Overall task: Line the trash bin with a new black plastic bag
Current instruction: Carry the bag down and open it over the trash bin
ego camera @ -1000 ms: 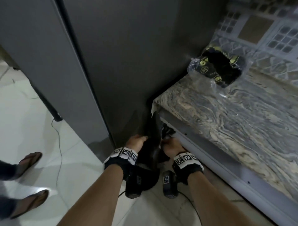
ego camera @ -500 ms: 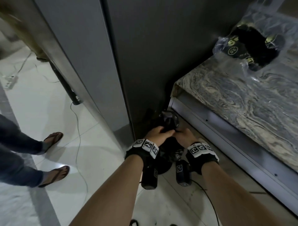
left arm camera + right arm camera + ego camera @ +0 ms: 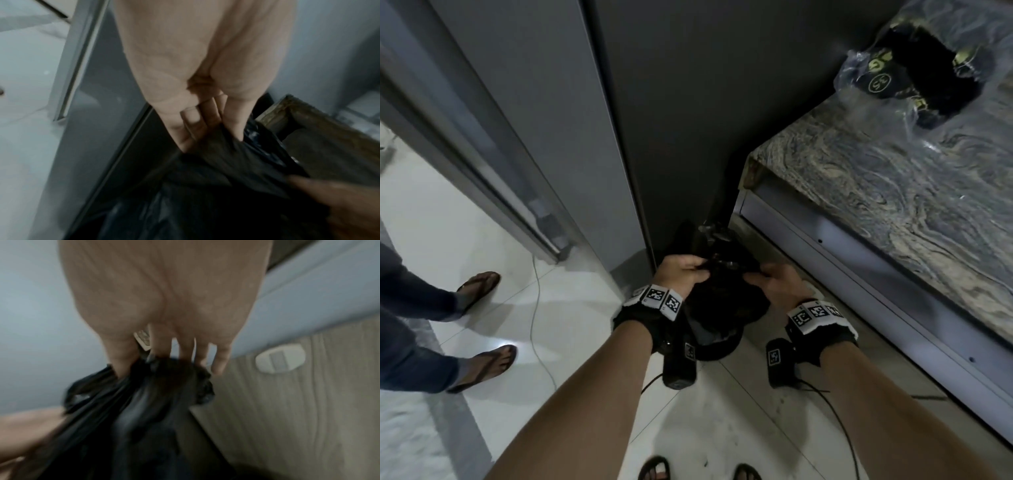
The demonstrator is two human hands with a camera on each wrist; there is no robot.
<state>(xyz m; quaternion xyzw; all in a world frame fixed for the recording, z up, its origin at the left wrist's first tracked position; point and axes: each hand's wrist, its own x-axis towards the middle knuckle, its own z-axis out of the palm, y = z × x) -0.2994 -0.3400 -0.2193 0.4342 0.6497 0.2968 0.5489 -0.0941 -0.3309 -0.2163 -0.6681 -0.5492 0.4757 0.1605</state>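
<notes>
A black plastic bag (image 3: 722,294) bunches over a dark round trash bin (image 3: 717,351) on the floor, in the corner between the grey fridge and the counter. My left hand (image 3: 681,274) pinches the bag's gathered top from the left; in the left wrist view its fingers (image 3: 195,128) curl into the black plastic bag (image 3: 216,186). My right hand (image 3: 774,279) grips the same top from the right, and in the right wrist view its thumb and fingers (image 3: 125,356) clamp the black film (image 3: 144,402). Most of the bin is hidden under the bag.
The grey fridge (image 3: 688,120) stands directly behind the bin. A marble counter (image 3: 893,192) juts out at right, bearing a clear pack of black bags (image 3: 914,72). Another person's sandalled feet (image 3: 482,366) stand at left beside a thin cable (image 3: 536,308). My own feet (image 3: 698,471) are below.
My hands drew together on the bag's top, then spread slightly apart while still holding it. The head view has tilted down and to the left.
</notes>
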